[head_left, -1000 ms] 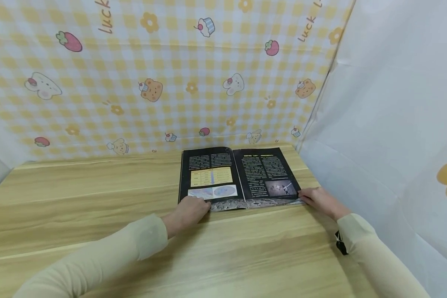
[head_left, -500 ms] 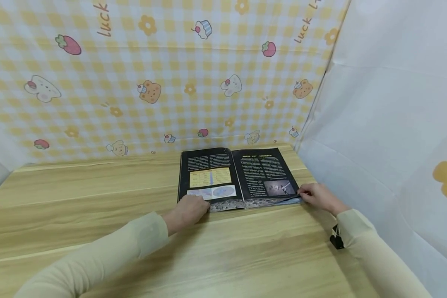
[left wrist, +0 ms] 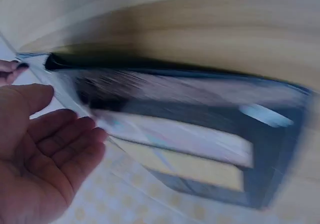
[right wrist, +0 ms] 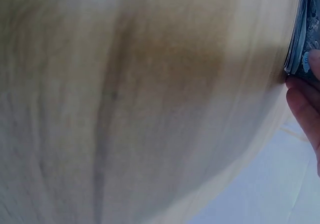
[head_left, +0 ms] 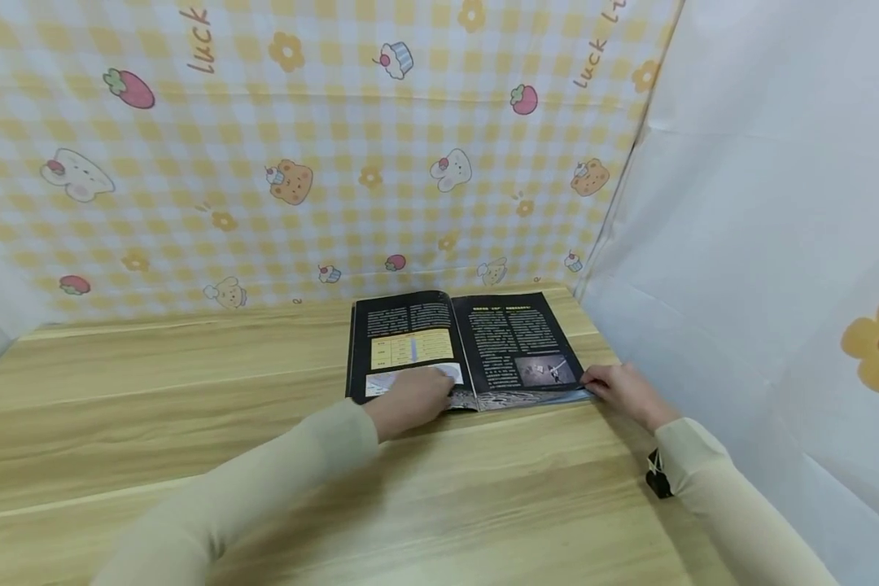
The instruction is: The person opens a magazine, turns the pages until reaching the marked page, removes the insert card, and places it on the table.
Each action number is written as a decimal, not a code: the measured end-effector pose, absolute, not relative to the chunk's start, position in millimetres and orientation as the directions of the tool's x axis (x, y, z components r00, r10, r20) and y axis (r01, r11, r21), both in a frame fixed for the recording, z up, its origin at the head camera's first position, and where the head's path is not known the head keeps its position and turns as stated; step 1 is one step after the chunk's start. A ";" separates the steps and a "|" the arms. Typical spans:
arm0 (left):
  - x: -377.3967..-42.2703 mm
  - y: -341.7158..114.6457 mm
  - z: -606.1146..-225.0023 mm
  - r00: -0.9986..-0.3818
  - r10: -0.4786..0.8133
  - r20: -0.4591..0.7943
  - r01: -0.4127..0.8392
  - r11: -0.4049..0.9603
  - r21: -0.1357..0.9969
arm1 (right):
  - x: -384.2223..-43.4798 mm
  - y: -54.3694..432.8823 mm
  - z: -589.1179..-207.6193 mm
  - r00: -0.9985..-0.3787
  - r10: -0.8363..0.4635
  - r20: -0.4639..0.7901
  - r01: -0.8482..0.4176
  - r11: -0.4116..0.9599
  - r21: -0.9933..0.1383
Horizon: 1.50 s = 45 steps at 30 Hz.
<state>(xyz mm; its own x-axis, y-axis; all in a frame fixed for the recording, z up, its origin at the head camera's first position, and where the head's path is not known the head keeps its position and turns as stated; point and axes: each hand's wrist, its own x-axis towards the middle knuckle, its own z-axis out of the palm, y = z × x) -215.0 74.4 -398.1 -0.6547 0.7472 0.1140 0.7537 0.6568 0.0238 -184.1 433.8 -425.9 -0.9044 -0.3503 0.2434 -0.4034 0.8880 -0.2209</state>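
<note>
An open magazine with black pages lies at the far side of the table. My right hand pinches its lower right page corner; the right wrist view shows the thumb and fingers at the corner of the page stack. My left hand is over the lower part of the left page, close to the spine. Seen from the left wrist, its fingers are loosely bent with nothing held, beside the blurred magazine. Whether that hand touches the paper I cannot tell.
The wood-grain table extends to the left and toward me. A checked cloth backdrop rises right behind the magazine, and a white cloth wall stands close on the right. A small black object is by the right cuff.
My left hand has moved right along the magazine's lower edge, from the left page's middle toward the spine. The right hand still pinches the corner, which has lifted slightly.
</note>
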 end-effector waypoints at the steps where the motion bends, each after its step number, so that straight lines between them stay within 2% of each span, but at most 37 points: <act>1: -215.6 85.6 -398.7 -0.637 0.763 0.111 0.770 0.636 0.045 | -183.7 434.7 -425.3 -0.904 -0.350 0.248 -0.403 0.889 -0.217; 4: -216.3 123.3 -402.4 -0.586 0.806 0.082 0.810 0.581 0.078 | -181.6 435.5 -423.0 -0.901 -0.348 0.258 -0.403 0.892 -0.206; 8: -212.3 176.7 -409.5 -0.550 0.834 0.038 0.833 0.545 0.092 | -176.9 434.0 -422.5 -0.899 -0.356 0.254 -0.407 0.893 -0.190; 11: -206.8 211.2 -415.2 -0.558 0.829 0.032 0.827 0.553 0.097 | -173.4 431.9 -424.9 -0.903 -0.353 0.246 -0.402 0.895 -0.191; 15: -199.9 239.6 -418.2 -0.613 0.789 0.048 0.790 0.608 0.078 | -171.7 431.0 -427.4 -0.910 -0.327 0.255 -0.382 0.900 -0.212; 21: -200.4 250.4 -427.6 -0.686 0.727 0.027 0.727 0.686 0.009 | -173.3 431.9 -434.7 -0.886 -0.322 0.334 -0.407 0.886 -0.225; 28: -204.7 251.6 -436.6 -0.670 0.735 0.104 0.737 0.675 -0.028 | -173.1 432.9 -438.3 -0.846 -0.335 0.414 -0.442 0.876 -0.195; 31: -206.2 251.3 -436.8 -0.668 0.732 0.133 0.737 0.675 -0.014 | -171.9 432.7 -437.5 -0.865 -0.288 0.411 -0.406 0.883 -0.236; 36: -208.2 248.8 -433.4 -0.676 0.722 0.148 0.730 0.683 0.004 | -168.9 431.6 -432.9 -0.916 -0.145 0.373 -0.276 0.904 -0.327; 40: -211.2 245.9 -432.2 -0.696 0.703 0.144 0.717 0.692 0.084 | -169.3 431.6 -431.1 -0.941 -0.112 0.318 -0.219 0.920 -0.324; 45: -216.4 242.7 -433.3 -0.741 0.665 0.094 0.663 0.705 0.251 | -171.1 431.0 -430.0 -0.964 -0.079 0.254 -0.169 0.919 -0.357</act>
<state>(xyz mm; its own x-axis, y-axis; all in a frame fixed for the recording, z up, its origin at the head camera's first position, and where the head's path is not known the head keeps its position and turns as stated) -216.4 242.7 -433.3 -0.7414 0.6645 0.0936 0.6634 0.7049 0.2510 -171.1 431.0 -430.0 -0.9640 -0.0787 0.2538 -0.1689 0.9189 -0.3566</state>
